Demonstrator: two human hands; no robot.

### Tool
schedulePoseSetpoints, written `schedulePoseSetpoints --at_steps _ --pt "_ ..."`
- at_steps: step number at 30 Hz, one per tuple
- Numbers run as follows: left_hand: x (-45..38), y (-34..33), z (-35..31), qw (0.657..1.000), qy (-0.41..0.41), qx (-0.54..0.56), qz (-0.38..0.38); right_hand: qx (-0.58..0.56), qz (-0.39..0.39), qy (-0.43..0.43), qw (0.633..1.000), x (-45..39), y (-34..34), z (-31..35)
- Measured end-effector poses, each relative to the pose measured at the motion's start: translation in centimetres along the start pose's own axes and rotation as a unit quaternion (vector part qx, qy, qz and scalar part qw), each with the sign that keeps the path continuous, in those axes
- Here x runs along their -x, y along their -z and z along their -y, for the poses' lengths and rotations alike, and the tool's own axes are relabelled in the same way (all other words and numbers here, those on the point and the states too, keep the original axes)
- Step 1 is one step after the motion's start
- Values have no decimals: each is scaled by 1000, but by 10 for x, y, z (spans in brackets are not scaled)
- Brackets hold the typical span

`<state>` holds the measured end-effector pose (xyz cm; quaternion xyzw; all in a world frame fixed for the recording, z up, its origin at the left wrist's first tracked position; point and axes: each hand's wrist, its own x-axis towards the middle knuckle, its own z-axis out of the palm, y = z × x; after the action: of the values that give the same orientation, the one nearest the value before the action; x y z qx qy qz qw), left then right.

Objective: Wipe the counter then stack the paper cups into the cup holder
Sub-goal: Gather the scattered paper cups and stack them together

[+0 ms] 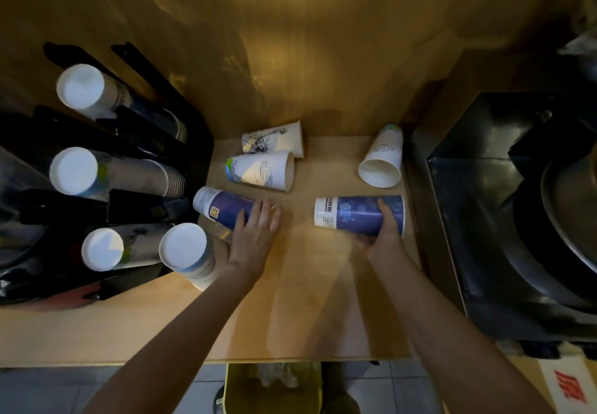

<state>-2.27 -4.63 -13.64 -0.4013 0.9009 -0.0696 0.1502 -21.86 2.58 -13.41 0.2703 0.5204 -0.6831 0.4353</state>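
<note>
Several paper cups lie on their sides on the wooden counter (pixel 307 284). My left hand (pixel 255 236) rests over the mouth end of a blue cup (pixel 223 207) next to the holder. My right hand (pixel 384 229) grips another blue cup (pixel 352 215) near its mouth, at the right. A white cup with blue wave print (pixel 261 171) and a white cup with a dark drawing (pixel 274 140) lie behind the left hand. A white cup (pixel 382 158) lies at the back right, mouth toward me. The black cup holder (pixel 135 161) at left carries stacks of upturned cups.
A stack of upturned cups (pixel 187 252) stands on the counter just left of my left forearm. A dark steel machine (pixel 504 203) borders the counter on the right. A wooden wall closes the back. A yellow bin (pixel 274 384) stands below the front edge.
</note>
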Motion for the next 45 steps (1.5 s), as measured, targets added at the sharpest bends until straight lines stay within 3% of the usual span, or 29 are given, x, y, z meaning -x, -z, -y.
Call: schedulePoseSetpoints --at_steps 3,5,9,11,13,15,19,25,30,37,45 --pt "-8 4 -1 1000 7 5 -1 70 28 98 992 6 0 0" --pt "-10 8 -5 1000 11 13 -7 149 60 195 968 15 1 2" --pt "-12 27 -10 995 20 63 -74 315 128 357 870 36 14 4" --pt "-10 43 -7 985 56 139 -91 392 148 405 812 41 23 2" --pt "-6 63 -2 949 109 276 -102 438 160 414 782 39 30 -3" --pt "0 88 4 887 155 399 -171 458 162 409 773 37 34 -8" --pt "20 140 16 804 187 502 -258 466 175 390 775 37 37 -11" --pt "51 195 19 700 127 652 -261 475 204 368 773 38 35 -9" --pt "46 174 -14 728 137 635 -220 472 233 355 772 41 35 -5" --pt "30 122 -55 798 103 572 -159 484 234 367 759 35 35 -6" --pt "12 84 -68 817 61 567 -89 499 231 391 738 31 38 -8"
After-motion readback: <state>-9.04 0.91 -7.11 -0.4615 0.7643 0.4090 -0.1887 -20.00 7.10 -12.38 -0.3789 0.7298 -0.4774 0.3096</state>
